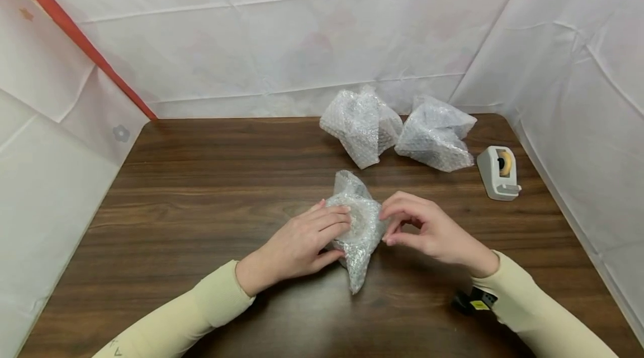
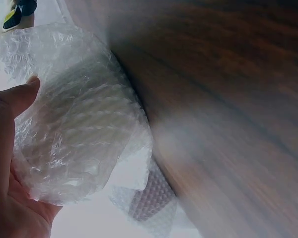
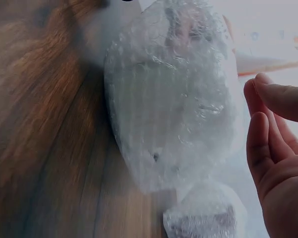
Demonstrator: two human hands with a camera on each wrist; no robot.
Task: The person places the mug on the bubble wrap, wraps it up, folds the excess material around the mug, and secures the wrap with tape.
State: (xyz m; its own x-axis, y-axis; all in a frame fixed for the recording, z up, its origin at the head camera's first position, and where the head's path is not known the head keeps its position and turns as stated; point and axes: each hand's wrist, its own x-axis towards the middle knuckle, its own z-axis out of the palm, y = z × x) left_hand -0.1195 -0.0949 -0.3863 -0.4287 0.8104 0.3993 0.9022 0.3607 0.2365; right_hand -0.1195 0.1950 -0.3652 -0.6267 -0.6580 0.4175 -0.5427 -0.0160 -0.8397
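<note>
A bundle in bubble wrap [image 1: 369, 229] stands in front of me, with a pale round shape showing at its top and wrap ends sticking out at back and front. What is inside cannot be made out. My left hand [image 1: 307, 235] holds the bundle from the left, fingers over its top and thumb [image 2: 25, 96] against its side. At its right edge is my right hand [image 1: 427, 229], fingers bent. In the right wrist view its thumb [image 3: 283, 99] meets the index fingertip, beside the wrap; whether something thin is pinched there is unclear.
Two more bubble-wrapped bundles, one [image 1: 359, 123] at the back and another [image 1: 435, 134] right of it, stand near the table's rear edge. A white tape dispenser [image 1: 498, 173] with yellowish tape is at the right. White cloth [image 1: 302, 39] hangs behind the wooden table [image 1: 201, 179] and at both sides.
</note>
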